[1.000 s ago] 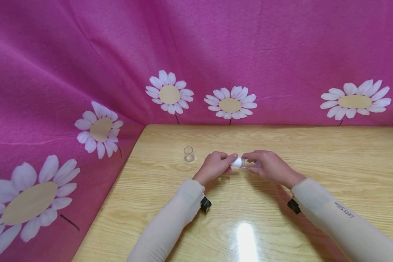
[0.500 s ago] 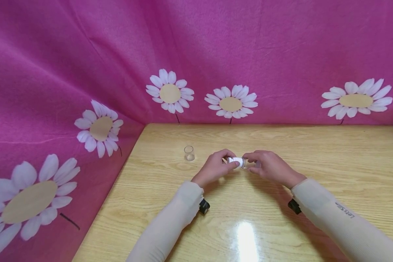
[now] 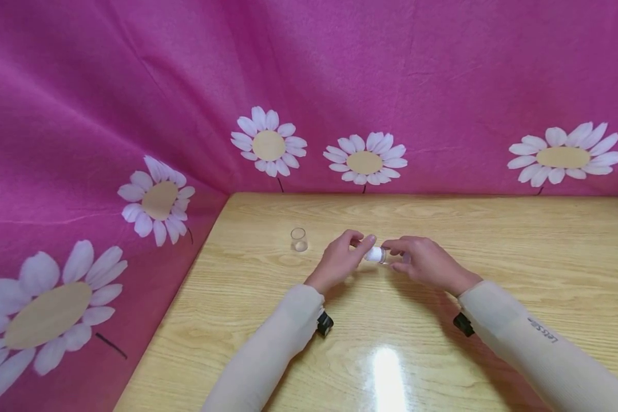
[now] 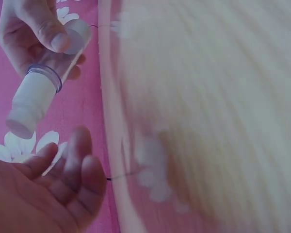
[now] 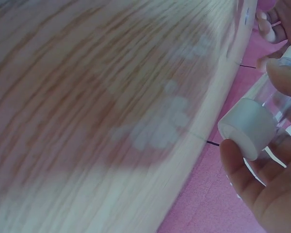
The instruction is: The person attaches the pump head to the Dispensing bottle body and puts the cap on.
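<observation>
Pink cloth (image 3: 443, 68) printed with daisies (image 3: 269, 146) backs the wooden table (image 3: 185, 355). I find my right hand (image 3: 422, 257) gripping the clear body of a small bottle (image 3: 375, 254), held sideways between my hands, presumably so its white end (image 4: 31, 104) faces my left. My left hand (image 3: 337, 260) holds nothing; its fingers are spread and loosely bent, just beside that end, apart from it. A clear cup (image 3: 299, 241) stands upright beyond my left hand, likely set aside to keep it out of the way.

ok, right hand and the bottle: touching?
Touching. The left wrist view shows it: the right hand grips the bottle, thumb across its side and fingers curled behind.
</observation>
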`<state>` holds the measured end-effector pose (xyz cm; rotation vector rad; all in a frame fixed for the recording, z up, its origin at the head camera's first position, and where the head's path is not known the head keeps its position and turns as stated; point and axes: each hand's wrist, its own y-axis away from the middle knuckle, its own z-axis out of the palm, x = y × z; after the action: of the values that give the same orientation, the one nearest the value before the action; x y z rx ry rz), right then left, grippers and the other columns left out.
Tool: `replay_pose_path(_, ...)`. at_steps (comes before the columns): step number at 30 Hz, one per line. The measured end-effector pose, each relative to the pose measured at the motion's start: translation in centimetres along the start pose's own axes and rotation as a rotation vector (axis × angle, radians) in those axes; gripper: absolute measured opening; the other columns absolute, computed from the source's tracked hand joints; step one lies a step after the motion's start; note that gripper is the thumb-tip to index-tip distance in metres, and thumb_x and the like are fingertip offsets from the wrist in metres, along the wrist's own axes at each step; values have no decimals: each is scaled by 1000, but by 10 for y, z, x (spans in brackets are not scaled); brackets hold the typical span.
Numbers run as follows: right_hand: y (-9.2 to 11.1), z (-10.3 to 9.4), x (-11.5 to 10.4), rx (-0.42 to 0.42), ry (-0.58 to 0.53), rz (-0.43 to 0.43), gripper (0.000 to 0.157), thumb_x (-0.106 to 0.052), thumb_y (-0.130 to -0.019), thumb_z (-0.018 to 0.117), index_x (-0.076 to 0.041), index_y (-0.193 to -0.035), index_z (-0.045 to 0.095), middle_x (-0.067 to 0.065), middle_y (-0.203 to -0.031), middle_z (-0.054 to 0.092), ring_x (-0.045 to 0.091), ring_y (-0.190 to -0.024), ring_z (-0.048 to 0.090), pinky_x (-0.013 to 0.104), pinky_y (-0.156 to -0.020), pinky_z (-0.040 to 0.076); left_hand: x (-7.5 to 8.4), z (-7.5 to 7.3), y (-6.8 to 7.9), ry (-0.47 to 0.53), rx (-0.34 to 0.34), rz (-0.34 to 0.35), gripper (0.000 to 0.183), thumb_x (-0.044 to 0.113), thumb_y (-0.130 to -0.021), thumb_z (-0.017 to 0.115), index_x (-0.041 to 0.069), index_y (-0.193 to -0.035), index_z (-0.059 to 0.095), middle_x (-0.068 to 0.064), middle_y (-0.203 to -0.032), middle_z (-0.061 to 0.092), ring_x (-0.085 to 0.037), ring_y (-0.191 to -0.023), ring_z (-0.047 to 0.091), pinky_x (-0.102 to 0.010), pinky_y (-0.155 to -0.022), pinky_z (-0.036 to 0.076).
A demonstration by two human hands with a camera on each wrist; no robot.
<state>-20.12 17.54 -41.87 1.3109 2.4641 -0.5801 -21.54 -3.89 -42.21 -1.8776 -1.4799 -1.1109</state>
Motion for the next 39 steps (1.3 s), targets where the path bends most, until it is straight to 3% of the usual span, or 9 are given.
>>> replay_pose_path(2,0,-1,-1,1,-1,-1,38,-9,-85,77,-7,-121,68,10,-106,74,22,-90,71,39,-75,58,2,0,-2,2,9,-33,57,68,-94,46,17,-112,63,-5,-105,68,-20,-87,62,-32,-72,49)
replay_pose_path(6,0,-2,-2,-5,-8,4,38,-9,-86,76,-7,-122,68,9,-106,74,22,-91,71,39,-75,58,6,0,-1,17,-22,-72,51,63,-95,52,14,-90,68,-9,-80,67,-20,-71,60,-29,-60,42)
replay_pose_path(13,-1,-2,-2,-19,-24,17,38,-9,-86,75,-7,-123,68,9,-107,73,21,-92,70,38,-76,57,9,2,2,22,-32,-96,45,53,-96,57,11,-89,70,-9,-76,68,-13,-63,51,-28,-57,39)
replay_pose_path(23,0,-3,0,-32,-25,29,37,-8,-87,74,-8,-123,68,7,-106,73,19,-89,70,37,-75,57,11,3,3,20,-36,-108,42,52,-96,58,12,-89,70,-11,-79,70,-13,-64,51,-29,-59,40)
replay_pose_path(27,1,-3,0,-25,-24,24,37,-9,-86,75,-8,-123,68,8,-105,73,20,-90,70,36,-74,57,10,3,3,33,-41,-70,39,51,-96,59,15,-90,70,-10,-81,70,-13,-66,55,-28,-62,42)
replay_pose_path(34,1,-3,1,-8,-17,16,38,-9,-86,75,-8,-123,67,9,-106,74,20,-89,71,37,-74,58,3,4,3,-3,-22,129,24,37,-94,66,23,-113,66,2,-90,64,-11,-73,57,-25,-63,49)
replay_pose_path(39,2,-2,2,-9,-10,10,37,-9,-86,75,-7,-123,68,9,-105,74,21,-90,71,36,-73,57,-1,4,5,31,-33,157,27,31,-93,69,20,-117,65,1,-97,65,-10,-74,56,-23,-63,49)
